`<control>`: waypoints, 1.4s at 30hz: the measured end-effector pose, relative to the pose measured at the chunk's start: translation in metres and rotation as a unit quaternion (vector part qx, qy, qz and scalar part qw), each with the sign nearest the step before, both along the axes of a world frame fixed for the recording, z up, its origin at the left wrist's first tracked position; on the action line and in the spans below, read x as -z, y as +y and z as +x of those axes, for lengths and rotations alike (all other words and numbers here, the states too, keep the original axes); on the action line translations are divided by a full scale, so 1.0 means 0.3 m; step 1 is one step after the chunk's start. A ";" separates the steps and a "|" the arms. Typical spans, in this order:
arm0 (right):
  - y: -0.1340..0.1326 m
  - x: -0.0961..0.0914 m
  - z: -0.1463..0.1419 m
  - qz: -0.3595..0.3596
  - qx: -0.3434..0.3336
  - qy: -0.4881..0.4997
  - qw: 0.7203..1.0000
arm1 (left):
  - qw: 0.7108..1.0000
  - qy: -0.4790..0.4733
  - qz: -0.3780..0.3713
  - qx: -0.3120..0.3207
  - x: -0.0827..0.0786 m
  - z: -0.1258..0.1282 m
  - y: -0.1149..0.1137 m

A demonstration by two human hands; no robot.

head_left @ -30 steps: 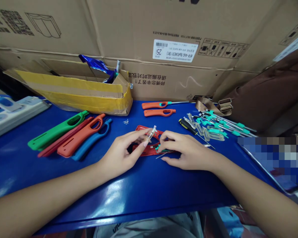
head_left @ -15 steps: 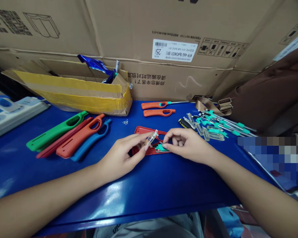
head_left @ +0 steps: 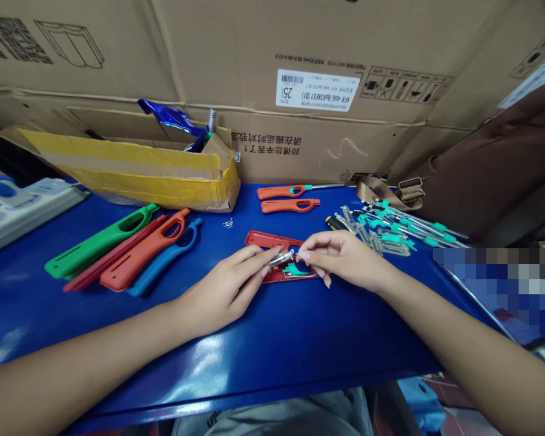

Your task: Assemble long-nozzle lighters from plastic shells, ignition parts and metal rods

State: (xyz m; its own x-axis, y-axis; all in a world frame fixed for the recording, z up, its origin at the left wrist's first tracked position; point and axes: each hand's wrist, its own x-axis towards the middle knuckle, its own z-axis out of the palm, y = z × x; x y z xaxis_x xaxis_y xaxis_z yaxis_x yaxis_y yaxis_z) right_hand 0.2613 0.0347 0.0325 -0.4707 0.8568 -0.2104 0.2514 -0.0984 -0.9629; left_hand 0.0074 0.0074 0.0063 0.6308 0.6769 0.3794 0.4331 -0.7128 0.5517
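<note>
A red plastic shell half lies flat on the blue table in front of me. My left hand pinches a small clear tube part over the shell. My right hand meets it from the right, its thumb and forefinger pinched at the tube's tip. Under my right fingers a teal trigger piece sits in the red shell.
Green, red, orange and blue shell halves lie at the left. Two orange assembled lighters lie behind. A pile of teal-and-metal rod parts is at the right. Behind stand an open taped box and large cartons, with a power strip far left.
My left hand has tilted the clear tube down from upright toward the shell. My right hand has lifted off the teal piece and moved left to meet the tube's tip.
</note>
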 end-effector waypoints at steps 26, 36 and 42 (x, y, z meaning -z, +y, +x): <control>-0.001 -0.004 -0.012 -0.004 -0.006 -0.011 1.000 | 0.999 0.016 -0.042 0.013 -0.007 -0.001 0.005; -0.002 -0.001 -0.015 -0.005 -0.008 -0.025 1.000 | 0.999 0.013 -0.029 0.012 -0.006 0.001 0.003; -0.004 0.011 -0.024 -0.011 0.000 -0.025 1.000 | 0.999 0.012 -0.030 0.013 -0.003 -0.002 0.004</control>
